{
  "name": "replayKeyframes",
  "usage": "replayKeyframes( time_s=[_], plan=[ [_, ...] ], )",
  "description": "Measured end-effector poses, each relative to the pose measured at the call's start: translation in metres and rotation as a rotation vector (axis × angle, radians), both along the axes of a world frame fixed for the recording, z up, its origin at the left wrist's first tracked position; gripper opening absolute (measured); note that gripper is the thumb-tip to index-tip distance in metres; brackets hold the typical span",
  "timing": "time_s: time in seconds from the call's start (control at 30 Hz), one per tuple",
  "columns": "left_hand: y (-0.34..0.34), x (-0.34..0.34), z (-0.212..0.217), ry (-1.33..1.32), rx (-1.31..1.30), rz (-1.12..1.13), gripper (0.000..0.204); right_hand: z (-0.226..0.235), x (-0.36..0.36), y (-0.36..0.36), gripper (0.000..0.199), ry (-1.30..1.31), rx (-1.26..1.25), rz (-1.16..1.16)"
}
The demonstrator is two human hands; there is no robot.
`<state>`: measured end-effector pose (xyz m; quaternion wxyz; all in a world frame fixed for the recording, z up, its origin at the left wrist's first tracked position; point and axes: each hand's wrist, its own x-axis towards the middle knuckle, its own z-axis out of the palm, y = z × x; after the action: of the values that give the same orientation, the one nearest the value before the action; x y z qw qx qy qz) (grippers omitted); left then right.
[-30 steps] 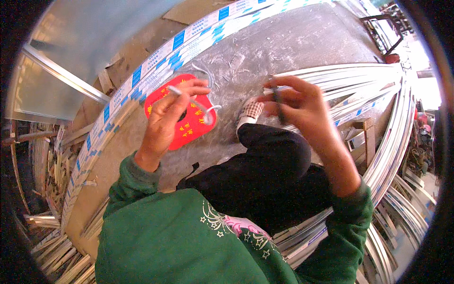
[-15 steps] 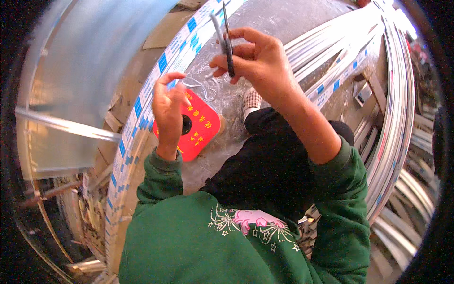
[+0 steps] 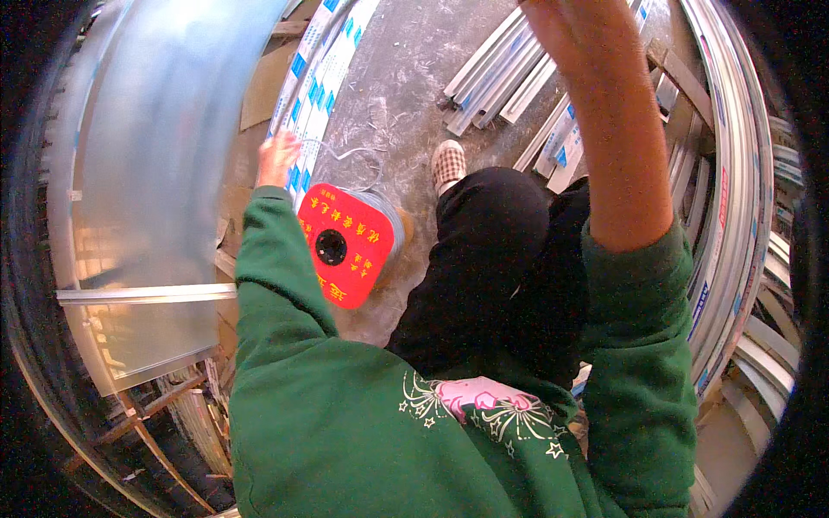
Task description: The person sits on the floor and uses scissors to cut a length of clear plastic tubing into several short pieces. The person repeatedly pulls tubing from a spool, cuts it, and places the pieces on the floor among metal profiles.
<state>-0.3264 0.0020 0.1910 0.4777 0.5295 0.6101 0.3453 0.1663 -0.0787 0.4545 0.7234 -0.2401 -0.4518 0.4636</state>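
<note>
My left hand (image 3: 279, 157) is at the left, blurred, its fingers curled in. A thin pale grey strip (image 3: 354, 153) runs to it in a loose loop from a spool. The spool's red square side plate (image 3: 367, 250), with yellow lettering and a black hub (image 3: 332, 247), faces up below and right of this hand. Grey coils (image 3: 399, 233) show behind the plate. My right hand (image 3: 557, 19) reaches up past the top edge; its fingers, and anything in them, are out of the picture.
Large frosted sheets (image 3: 164, 155) stand at the left, crossed by a metal bar (image 3: 147, 294). Blue-and-white wrapped profiles (image 3: 319, 91) lie beyond my left hand. Metal profiles (image 3: 501, 65) lie on the floor ahead, and long ones (image 3: 730, 207) are stacked at the right. My checkered shoe (image 3: 448, 164) is beside the spool.
My right hand, which held a thin dark tool, has moved up out of view except near the wrist. My left hand has shifted left and its spread fingers have curled in.
</note>
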Motion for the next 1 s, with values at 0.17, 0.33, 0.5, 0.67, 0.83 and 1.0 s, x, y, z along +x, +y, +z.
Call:
replayKeyframes(
  time_s=[0.17,0.33,0.5,0.67,0.83,1.0],
  plan=[
    [0.013,-0.091,0.051,-0.048,0.155,0.327,0.062,0.002,0.033,0.004,0.021,0.146,0.055,-0.004],
    [-0.023,-0.171,0.087,-0.216,0.286,0.646,0.075,-0.002,0.042,0.003,0.021,0.197,0.034,-0.076],
    [-0.109,-0.26,0.093,-0.008,0.445,0.771,0.07,0.0,0.021,0.0,0.019,0.132,-0.039,-0.014],
    [-0.243,-0.319,0.066,0.386,0.396,0.89,0.051,-0.001,-0.023,-0.016,0.027,-0.029,-0.109,0.099],
    [-0.424,-0.351,0.031,1.181,-0.074,0.768,0.058,-0.002,-0.062,-0.039,0.031,-0.133,-0.355,0.403],
    [-0.559,-0.293,-0.028,1.572,-0.549,0.051,0.047,-0.011,-0.086,-0.047,0.033,-0.185,-0.386,0.507]
  ],
)
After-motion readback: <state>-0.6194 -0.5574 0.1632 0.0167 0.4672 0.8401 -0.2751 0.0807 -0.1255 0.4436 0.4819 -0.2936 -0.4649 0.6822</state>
